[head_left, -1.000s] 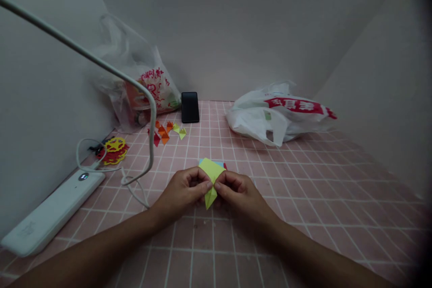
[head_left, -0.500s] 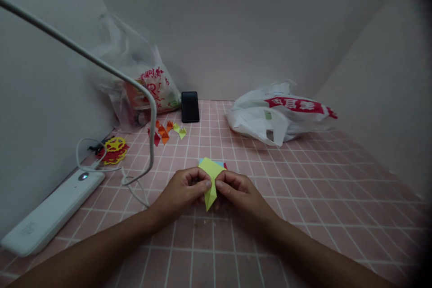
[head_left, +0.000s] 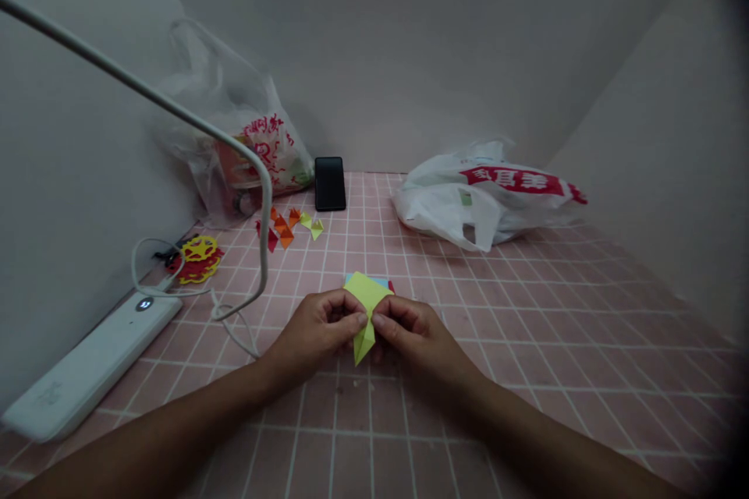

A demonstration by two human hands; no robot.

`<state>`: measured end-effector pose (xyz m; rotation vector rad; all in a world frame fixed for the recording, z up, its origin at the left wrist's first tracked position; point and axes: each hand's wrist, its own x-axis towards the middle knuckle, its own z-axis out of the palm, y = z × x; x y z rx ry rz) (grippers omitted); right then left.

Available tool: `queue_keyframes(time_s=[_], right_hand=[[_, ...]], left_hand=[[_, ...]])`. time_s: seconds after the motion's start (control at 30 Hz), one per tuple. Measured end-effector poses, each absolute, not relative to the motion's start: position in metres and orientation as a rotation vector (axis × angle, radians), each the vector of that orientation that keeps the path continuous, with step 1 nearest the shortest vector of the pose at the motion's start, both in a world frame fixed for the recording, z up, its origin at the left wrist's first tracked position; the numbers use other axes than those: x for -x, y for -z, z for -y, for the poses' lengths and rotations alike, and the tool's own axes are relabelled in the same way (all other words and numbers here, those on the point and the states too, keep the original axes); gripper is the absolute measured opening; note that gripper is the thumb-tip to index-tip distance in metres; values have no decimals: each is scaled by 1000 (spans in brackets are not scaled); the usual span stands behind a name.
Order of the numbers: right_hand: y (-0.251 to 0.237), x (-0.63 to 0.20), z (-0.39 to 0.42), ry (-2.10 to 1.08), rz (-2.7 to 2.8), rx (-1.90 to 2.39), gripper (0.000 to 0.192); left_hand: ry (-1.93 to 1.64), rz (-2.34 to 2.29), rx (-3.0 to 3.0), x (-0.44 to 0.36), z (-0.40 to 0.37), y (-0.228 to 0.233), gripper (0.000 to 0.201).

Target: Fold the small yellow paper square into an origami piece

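A partly folded sheet of yellow origami paper (head_left: 366, 291) is held between my two hands, with a narrow creased point hanging down toward me. My left hand (head_left: 321, 327) pinches its left side between thumb and fingers. On the other side, my right hand (head_left: 414, 329) pinches the right edge, its thumb close to the left thumb. Behind the yellow sheet, a strip of blue paper (head_left: 381, 281) and a bit of red show. Small folded paper pieces lie farther back: orange (head_left: 284, 232), yellow (head_left: 316, 229) and red (head_left: 272, 240).
A black phone (head_left: 330, 184) lies by the back wall, beside a translucent plastic bag (head_left: 234, 148). At the back right rests a white plastic bag (head_left: 450, 210). On the left are a white power bank (head_left: 94, 366), a pale cable (head_left: 266, 226) and yellow-and-red cutouts (head_left: 200, 259).
The lower point of the yellow paper has shifted very slightly to the left. Both hands keep their pinch in almost the same place.
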<state>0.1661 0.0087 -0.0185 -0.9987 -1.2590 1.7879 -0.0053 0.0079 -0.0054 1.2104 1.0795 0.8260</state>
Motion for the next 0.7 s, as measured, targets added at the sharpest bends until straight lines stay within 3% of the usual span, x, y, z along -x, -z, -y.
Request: queue_keyframes(time_s=[0.37, 0.7], right_hand=[[17, -166, -7, -1678, 1344, 1092, 26], [12, -168, -8, -1352, 1686, 1156, 23]], left_hand=[[-809, -1061, -1236, 5, -9, 6, 19], [-780, -1035, -1280, 6, -10, 7, 20]])
